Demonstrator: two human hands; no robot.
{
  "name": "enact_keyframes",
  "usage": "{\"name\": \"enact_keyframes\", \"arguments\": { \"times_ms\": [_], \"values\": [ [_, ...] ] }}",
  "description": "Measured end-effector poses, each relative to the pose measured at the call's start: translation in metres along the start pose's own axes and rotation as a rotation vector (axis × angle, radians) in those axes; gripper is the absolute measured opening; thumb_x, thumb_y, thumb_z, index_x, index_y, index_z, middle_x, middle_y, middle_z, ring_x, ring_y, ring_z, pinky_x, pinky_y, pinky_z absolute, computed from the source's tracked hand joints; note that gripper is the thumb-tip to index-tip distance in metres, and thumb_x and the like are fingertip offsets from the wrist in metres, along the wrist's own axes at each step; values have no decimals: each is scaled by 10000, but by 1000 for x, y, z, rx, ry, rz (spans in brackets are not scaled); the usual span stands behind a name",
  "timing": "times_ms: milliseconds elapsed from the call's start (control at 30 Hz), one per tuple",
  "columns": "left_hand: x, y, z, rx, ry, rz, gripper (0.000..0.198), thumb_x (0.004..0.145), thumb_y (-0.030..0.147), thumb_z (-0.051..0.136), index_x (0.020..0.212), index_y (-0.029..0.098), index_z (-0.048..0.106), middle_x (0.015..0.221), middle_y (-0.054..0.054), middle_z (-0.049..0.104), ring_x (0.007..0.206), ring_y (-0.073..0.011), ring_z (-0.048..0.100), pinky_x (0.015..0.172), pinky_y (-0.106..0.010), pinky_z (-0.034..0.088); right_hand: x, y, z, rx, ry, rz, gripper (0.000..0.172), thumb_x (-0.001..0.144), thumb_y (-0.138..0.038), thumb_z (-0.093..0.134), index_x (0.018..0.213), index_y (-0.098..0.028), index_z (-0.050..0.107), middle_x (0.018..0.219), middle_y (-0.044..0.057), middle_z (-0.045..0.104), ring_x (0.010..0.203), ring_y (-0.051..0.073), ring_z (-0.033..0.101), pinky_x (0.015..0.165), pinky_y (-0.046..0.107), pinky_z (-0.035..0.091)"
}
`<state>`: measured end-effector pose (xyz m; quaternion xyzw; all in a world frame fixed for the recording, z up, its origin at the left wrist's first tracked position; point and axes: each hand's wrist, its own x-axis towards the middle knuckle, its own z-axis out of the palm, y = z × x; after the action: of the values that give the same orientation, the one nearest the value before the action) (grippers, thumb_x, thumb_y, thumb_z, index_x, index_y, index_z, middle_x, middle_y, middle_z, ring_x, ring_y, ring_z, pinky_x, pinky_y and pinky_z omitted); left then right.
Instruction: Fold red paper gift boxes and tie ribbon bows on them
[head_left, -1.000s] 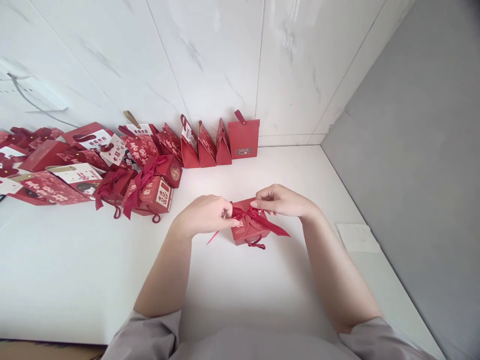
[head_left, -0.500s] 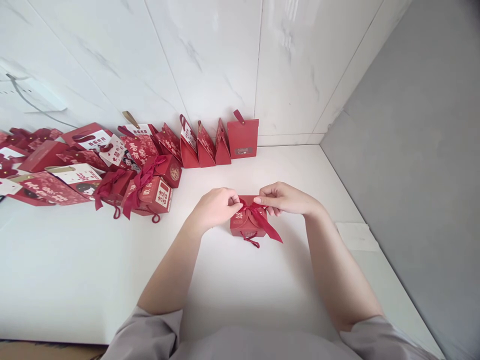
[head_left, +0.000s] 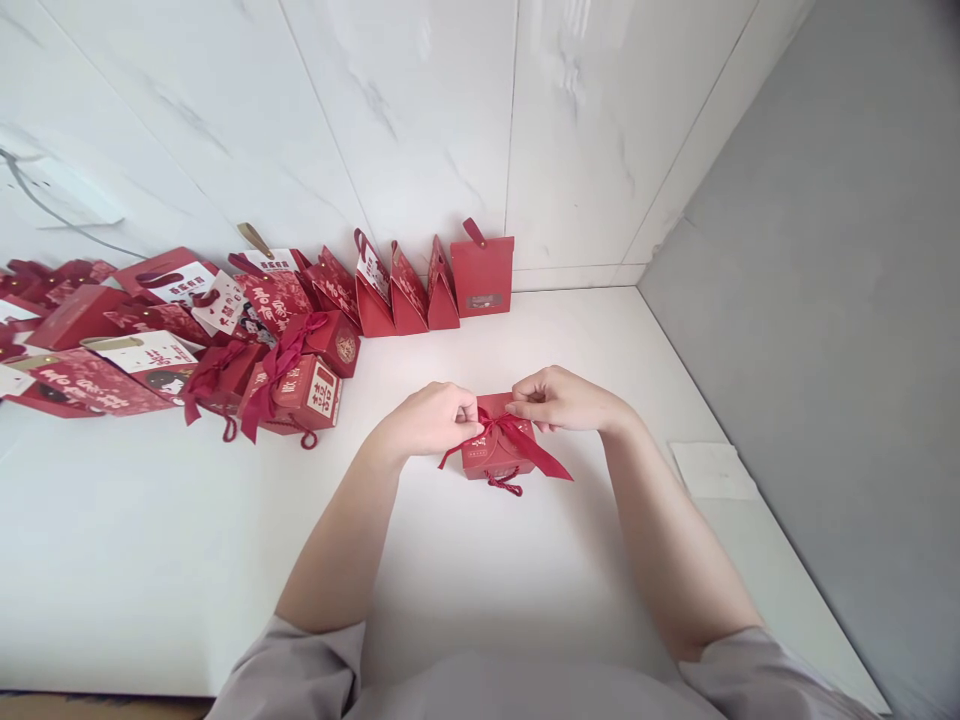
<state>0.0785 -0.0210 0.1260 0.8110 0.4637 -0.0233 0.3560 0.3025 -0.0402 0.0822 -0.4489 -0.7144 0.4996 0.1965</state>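
Observation:
A small red gift box [head_left: 495, 462] sits on the white table in front of me, with a twisted red cord handle [head_left: 505, 484] hanging at its near side. Across its top runs a red ribbon [head_left: 546, 461] with a knot in the middle. My left hand [head_left: 442, 418] pinches the ribbon left of the knot, and a thin tail sticks out below its fingers. On the other side, my right hand [head_left: 559, 398] pinches the ribbon with thumb and forefinger. A wide tail slants down to the right over the box's edge.
Ribbon-tied red boxes [head_left: 296, 395] and a pile of red and white gift boxes [head_left: 105, 380] lie at the left. Peaked red boxes [head_left: 409, 290] and a flat-faced one [head_left: 484, 275] stand along the tiled wall. A white paper sheet [head_left: 714, 470] lies at the right edge.
A thin ribbon tail now shows below my left hand. The wide right tail has shifted slightly right. Both hands still pinch the ribbon; the whole view has moved a little.

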Motion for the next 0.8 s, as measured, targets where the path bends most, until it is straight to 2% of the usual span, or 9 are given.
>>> {"name": "enact_keyframes", "arguments": {
  "times_ms": [200,300,400,467,600,667,800],
  "values": [
    [-2,-3,-5,-44,-70,-71,196,707,374,606,643,189,598,639,8,597,519,-113,445,478,-252,312,3,-2,3,-17,44,-29,337,842,-395,560,589,-194,463,520,-53,441,480,90,413,494,233,318],
    [-8,-10,-14,-39,-183,-99,266,684,438,644,606,186,610,633,3,603,520,-113,443,481,-264,303,1,-2,1,60,4,24,342,822,-477,601,651,-197,501,566,-41,485,496,99,434,497,238,343],
    [-16,-19,-25,46,-284,-97,345,661,515,670,572,191,591,630,3,602,546,-126,474,495,-267,303,-3,-2,-2,113,51,67,361,847,-555,561,762,-205,533,588,-33,510,507,110,448,522,249,378],
    [-20,-24,-29,88,-239,-127,380,646,580,674,671,208,604,690,3,620,575,-139,504,502,-263,313,-5,-1,-4,123,104,107,372,876,-585,506,831,-216,526,608,-33,515,515,113,450,537,253,392],
    [-22,-24,-27,49,-26,-159,532,705,705,570,960,238,575,854,-15,645,661,-167,564,561,-264,374,-6,-1,-6,101,117,221,397,887,-626,463,909,-231,494,697,-8,579,556,134,519,550,265,419],
    [-19,-18,-21,20,62,-132,551,748,724,510,1008,240,551,904,-25,645,728,-182,590,609,-272,405,-6,-3,-5,92,99,238,412,874,-637,483,952,-233,488,733,6,615,578,150,562,565,274,436],
    [-10,-6,-5,8,195,-44,548,772,685,528,1090,238,532,1129,-56,619,916,-212,609,730,-301,444,-4,-8,2,21,106,212,482,829,-630,573,1108,-253,461,821,14,646,615,162,603,599,285,458]
  ]
}}
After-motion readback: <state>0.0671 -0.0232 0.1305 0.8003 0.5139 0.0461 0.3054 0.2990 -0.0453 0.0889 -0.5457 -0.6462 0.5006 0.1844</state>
